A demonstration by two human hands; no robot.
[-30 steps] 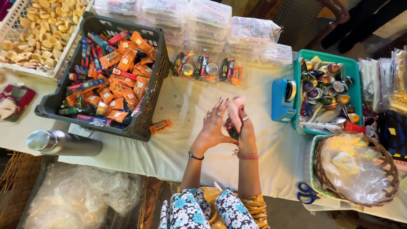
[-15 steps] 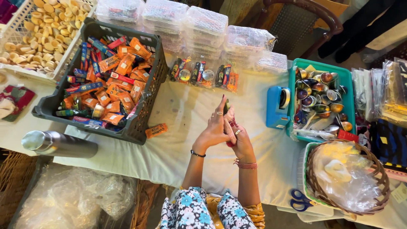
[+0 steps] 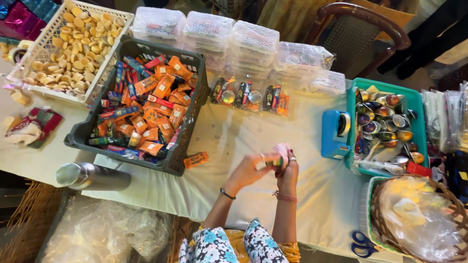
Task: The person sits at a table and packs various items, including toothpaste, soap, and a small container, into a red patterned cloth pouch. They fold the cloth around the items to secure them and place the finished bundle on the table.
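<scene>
My left hand (image 3: 245,171) and my right hand (image 3: 288,171) meet over the white tablecloth (image 3: 234,136), in front of my body. Both pinch one small packet (image 3: 279,157), pinkish with a bit of green and yellow, held between the fingertips. My left wrist has a dark bracelet, my right wrist a pink band, and there is a ring on a right finger. A loose orange packet (image 3: 196,159) lies on the cloth left of my left hand.
A dark grey crate (image 3: 78,139) of orange and blue packets stands at the left, behind it a white basket (image 3: 119,29) of round pale pieces. Filled clear packets (image 3: 248,95), blue tape dispenser (image 3: 335,134), teal tray (image 3: 352,122), wicker basket (image 3: 385,195), scissors (image 3: 361,243), steel bottle (image 3: 92,176).
My left hand's fingers, spread and raised before, have curled onto the small packet. Both hands have turned lower and flatter over the cloth.
</scene>
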